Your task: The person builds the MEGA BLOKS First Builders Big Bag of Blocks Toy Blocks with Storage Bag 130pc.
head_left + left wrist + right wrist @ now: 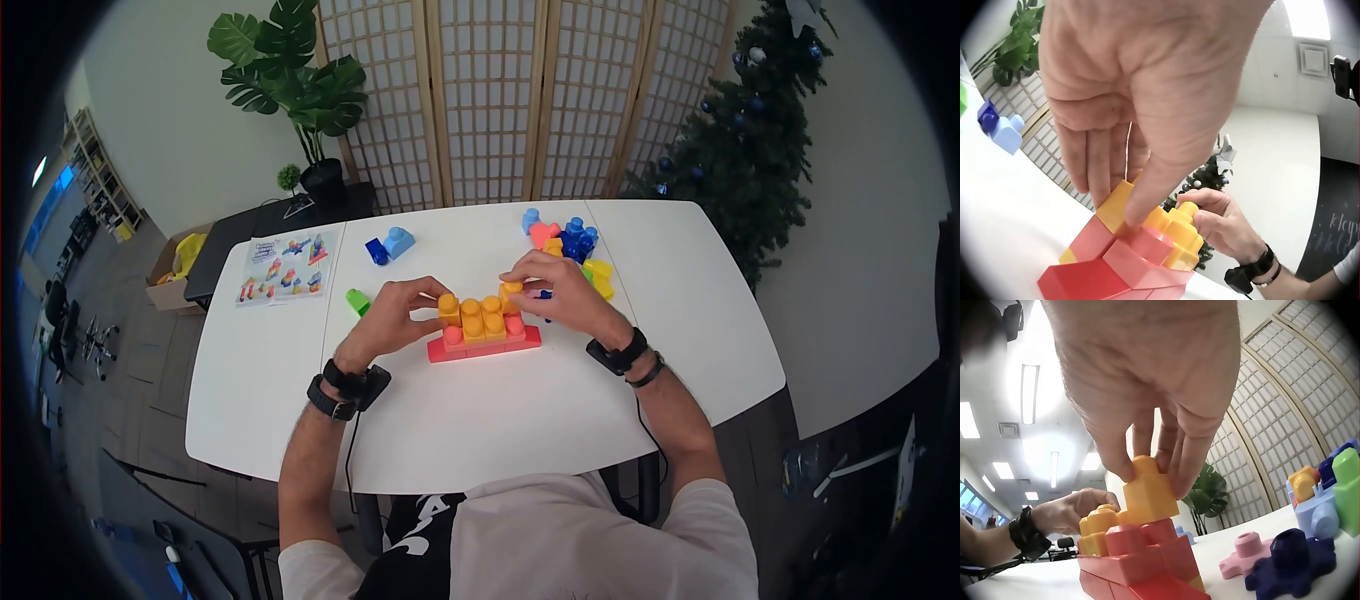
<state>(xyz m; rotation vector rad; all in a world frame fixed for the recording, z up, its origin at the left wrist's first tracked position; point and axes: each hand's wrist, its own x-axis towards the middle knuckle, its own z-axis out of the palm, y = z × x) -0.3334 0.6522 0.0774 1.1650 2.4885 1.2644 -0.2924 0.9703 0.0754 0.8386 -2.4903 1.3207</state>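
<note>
A low build of toy blocks stands on the white table (600, 420): a long red base (485, 349), lighter red blocks (1132, 569) over it and yellow blocks (483, 318) in the middle on top. My left hand (392, 318) pinches a yellow block (1114, 209) at the build's left end, thumb on the near side. At the right end, my right hand (568, 290) holds a small one-stud yellow block (1150, 497) between thumb and fingers. In the right wrist view, that block stands right above the red studs, slightly tilted.
Blue blocks (398, 242) lie at the back left, and a green block (358, 301) is beside the left hand. Several loose blocks, including dark blue (578, 240) and bright yellow (599, 278) ones, cluster behind the right hand. A printed picture sheet (287, 268) lies far left.
</note>
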